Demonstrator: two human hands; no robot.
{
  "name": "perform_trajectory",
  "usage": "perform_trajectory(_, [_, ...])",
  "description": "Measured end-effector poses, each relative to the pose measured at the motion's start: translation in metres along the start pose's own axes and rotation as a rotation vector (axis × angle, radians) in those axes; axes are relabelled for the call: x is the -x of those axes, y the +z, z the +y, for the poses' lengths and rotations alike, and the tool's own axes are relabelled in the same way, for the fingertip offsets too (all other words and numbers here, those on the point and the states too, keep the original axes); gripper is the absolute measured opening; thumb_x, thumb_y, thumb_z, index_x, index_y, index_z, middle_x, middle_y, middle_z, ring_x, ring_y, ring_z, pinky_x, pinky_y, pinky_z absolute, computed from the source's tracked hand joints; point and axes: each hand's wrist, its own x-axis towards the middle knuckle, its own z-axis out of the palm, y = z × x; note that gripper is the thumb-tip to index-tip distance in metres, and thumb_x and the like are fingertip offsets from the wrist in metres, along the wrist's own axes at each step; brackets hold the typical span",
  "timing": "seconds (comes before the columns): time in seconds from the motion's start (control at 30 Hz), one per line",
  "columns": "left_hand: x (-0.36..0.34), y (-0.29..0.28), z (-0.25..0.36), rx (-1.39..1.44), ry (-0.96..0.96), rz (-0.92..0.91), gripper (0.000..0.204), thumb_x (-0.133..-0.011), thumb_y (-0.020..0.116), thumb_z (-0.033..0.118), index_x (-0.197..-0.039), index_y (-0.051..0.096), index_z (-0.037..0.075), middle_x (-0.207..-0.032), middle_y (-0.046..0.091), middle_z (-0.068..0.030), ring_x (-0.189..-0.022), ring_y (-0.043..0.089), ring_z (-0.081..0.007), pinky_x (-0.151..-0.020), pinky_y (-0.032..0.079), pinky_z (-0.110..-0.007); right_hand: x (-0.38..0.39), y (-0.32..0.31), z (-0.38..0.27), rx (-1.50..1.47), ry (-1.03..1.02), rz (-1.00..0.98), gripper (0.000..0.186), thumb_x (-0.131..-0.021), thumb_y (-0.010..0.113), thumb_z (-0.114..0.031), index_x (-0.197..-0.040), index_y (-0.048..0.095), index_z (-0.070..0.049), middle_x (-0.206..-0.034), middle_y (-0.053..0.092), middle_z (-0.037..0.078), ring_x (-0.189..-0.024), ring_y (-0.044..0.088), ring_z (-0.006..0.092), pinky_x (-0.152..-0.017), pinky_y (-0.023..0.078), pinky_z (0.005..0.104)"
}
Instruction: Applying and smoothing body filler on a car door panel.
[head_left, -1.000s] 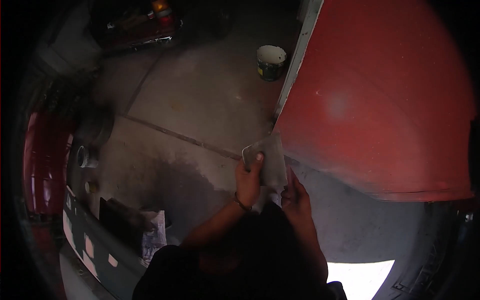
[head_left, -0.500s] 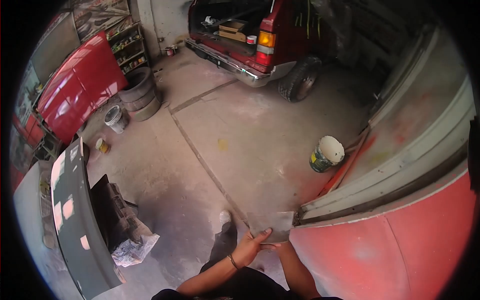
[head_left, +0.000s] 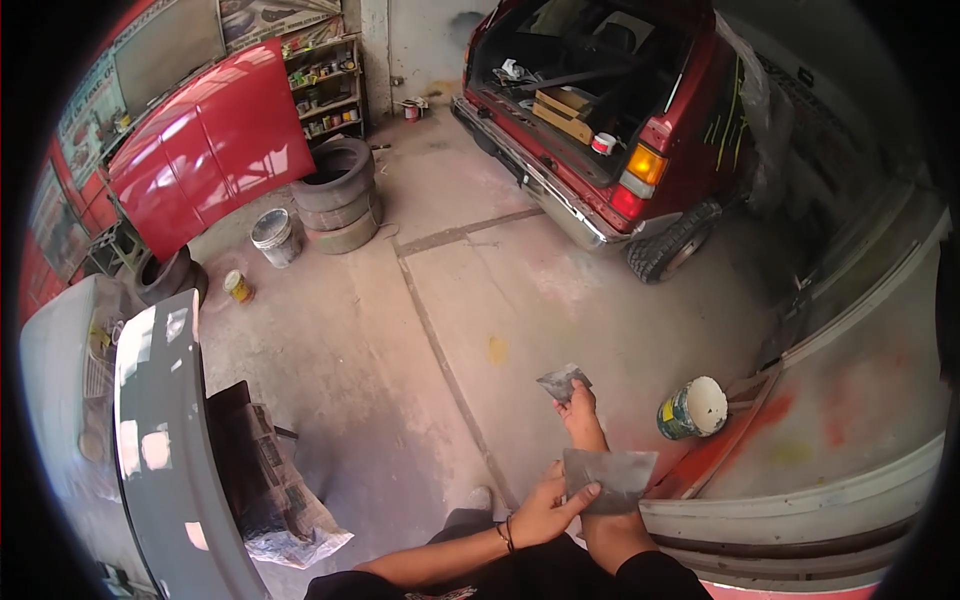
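My left hand (head_left: 548, 508) is closed on a thin grey rectangular sheet (head_left: 618, 478), the thumb lying across its face. The sheet hides part of my right forearm, which passes behind it. Farther ahead, my right hand (head_left: 577, 402) grips a smaller grey flat piece (head_left: 562, 380) with whitish marks on its surface. The two pieces are apart. Whether they are sandpaper or stiff plates, I cannot tell. Below both hands is the concrete floor (head_left: 400, 430).
A paint-stained bucket (head_left: 677, 415) stands right, by a pale panel with red smears. At left are a grey primed car panel (head_left: 175, 430), crumpled paper (head_left: 295, 530), a can (head_left: 238, 286), a bucket (head_left: 275, 238) and stacked tires (head_left: 340, 200). A red vehicle (head_left: 590, 180) stands open-backed ahead.
My right hand has moved forward, away from the left, and its smaller grey piece now shows. My left hand keeps the larger sheet. The view has shifted, leaving little of the red panel at lower right.
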Motion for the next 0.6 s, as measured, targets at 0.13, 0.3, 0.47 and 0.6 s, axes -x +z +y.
perform_trajectory(0.13, [-0.027, -0.048, 0.012, 0.390, -0.149, 0.181, 0.034, -0.120, 0.066, 0.028, -0.137, 0.076, 0.000, -0.147, 0.068, -0.0154, -0.139, 0.062, -0.0273, -0.119, 0.048, -0.042, -0.037, 0.093, 0.004, 0.162, 0.000, -0.026, 0.036, -0.111, 0.067, -0.033, -0.143, 0.064, -0.017, -0.131, 0.074, 0.008, -0.111, 0.073, 0.0290, -0.086, 0.060, 0.0480])
perform_trajectory(0.3, [-0.060, -0.084, 0.026, 0.084, 0.080, 0.241, 0.035, -0.119, 0.068, 0.029, -0.131, 0.080, -0.002, -0.138, 0.072, -0.0134, -0.129, 0.068, -0.0253, -0.113, 0.052, -0.040, -0.075, 0.207, 0.029, 0.267, 0.099, -0.164, 0.035, -0.111, 0.068, -0.033, -0.141, 0.065, -0.016, -0.128, 0.075, 0.008, -0.109, 0.073, 0.0289, -0.083, 0.061, 0.0474])
perform_trajectory(0.47, [-0.145, -0.151, 0.003, 0.074, -0.033, 0.658, 0.038, -0.117, 0.072, 0.031, -0.130, 0.081, -0.003, -0.136, 0.072, -0.0139, -0.126, 0.067, -0.0235, -0.111, 0.052, -0.038, -0.133, 0.305, 0.033, 0.320, 0.158, -0.301, 0.035, -0.111, 0.068, -0.032, -0.141, 0.064, -0.016, -0.126, 0.074, 0.009, -0.105, 0.072, 0.0285, -0.082, 0.061, 0.0475])
perform_trajectory(0.6, [-0.217, -0.187, 0.015, 0.226, -0.091, 0.564, 0.039, -0.116, 0.073, 0.032, -0.132, 0.080, -0.002, -0.136, 0.073, -0.0140, -0.125, 0.068, -0.0230, -0.111, 0.052, -0.038, -0.179, 0.386, 0.010, 0.376, 0.164, -0.364, 0.035, -0.111, 0.068, -0.032, -0.141, 0.063, -0.015, -0.125, 0.074, 0.009, -0.103, 0.071, 0.0295, -0.081, 0.062, 0.0485])
